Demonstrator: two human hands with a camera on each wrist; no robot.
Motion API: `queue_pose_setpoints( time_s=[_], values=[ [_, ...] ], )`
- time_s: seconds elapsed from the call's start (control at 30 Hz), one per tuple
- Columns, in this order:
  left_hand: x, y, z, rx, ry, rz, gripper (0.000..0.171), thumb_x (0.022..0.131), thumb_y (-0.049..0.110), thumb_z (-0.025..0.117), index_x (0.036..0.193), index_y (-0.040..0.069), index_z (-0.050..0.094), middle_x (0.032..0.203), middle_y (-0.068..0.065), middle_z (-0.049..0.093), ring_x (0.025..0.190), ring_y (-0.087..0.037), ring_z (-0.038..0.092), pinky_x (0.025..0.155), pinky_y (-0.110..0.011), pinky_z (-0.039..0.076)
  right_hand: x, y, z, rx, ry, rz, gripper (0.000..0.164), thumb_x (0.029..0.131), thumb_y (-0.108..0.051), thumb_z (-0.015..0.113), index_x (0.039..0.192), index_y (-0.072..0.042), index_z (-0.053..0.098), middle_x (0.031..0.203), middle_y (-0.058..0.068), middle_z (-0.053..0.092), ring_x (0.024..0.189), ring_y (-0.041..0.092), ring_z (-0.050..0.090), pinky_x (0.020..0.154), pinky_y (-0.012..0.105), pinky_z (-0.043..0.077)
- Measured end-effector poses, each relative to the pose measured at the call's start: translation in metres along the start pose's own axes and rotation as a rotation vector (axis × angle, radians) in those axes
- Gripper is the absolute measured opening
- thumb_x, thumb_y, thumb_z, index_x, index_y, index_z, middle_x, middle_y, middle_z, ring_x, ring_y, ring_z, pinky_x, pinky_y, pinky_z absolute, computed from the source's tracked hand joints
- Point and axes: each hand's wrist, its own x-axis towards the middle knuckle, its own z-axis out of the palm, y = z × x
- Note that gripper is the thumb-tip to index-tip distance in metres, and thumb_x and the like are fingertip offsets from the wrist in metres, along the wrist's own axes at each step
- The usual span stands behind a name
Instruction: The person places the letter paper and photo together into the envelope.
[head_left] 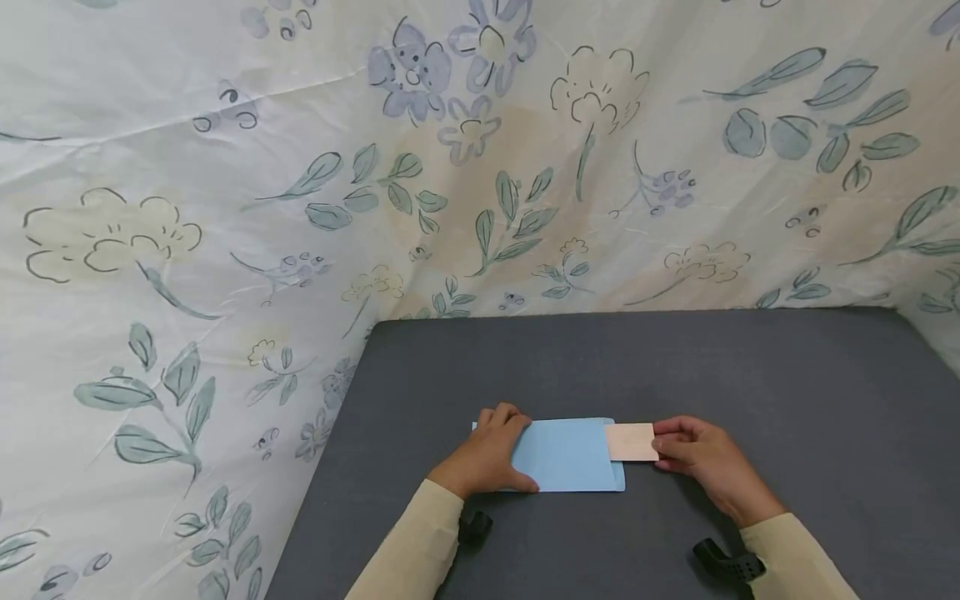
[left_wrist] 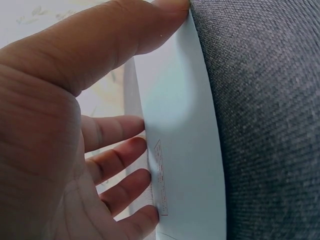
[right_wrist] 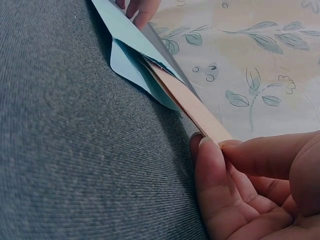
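Note:
A light blue envelope [head_left: 567, 455] lies flat on the dark grey table, its open end to the right. My left hand [head_left: 491, 454] holds its left part, thumb at the near edge and fingertips at the far edge. Small red print shows on the envelope [left_wrist: 175, 150] in the left wrist view. From the open end sticks out a pale pink folded paper [head_left: 630, 442], partly inside. My right hand [head_left: 708, 462] pinches the paper's outer end between thumb and fingers. In the right wrist view the paper [right_wrist: 187, 102] shows two layers, beside the envelope's flap [right_wrist: 135, 72].
The dark grey tabletop [head_left: 637, 358] reaches back to a pale floral cloth [head_left: 487, 167] that hangs behind and to the left. Black straps [head_left: 731, 562] sit at the wrists, below cream sleeves [head_left: 408, 546].

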Motion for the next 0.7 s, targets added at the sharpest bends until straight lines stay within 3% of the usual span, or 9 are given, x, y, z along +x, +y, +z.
queue_pose_setpoints(
  time_s=[0.7],
  values=[
    [-0.001,0.0,-0.002,-0.002,0.0,0.007,0.097,0.08,0.046,0.1,0.158,0.011,0.055,0.153,-0.003,0.043,0.137,-0.027,0.039,0.102,-0.04,0.052,0.001,-0.001,0.017,0.049,-0.017,-0.02,0.041,0.104,-0.002,0.072,0.137,0.019,0.057,0.109,0.017,0.071,0.093,0.023,0.072,0.082,0.036,0.062]
  ],
)
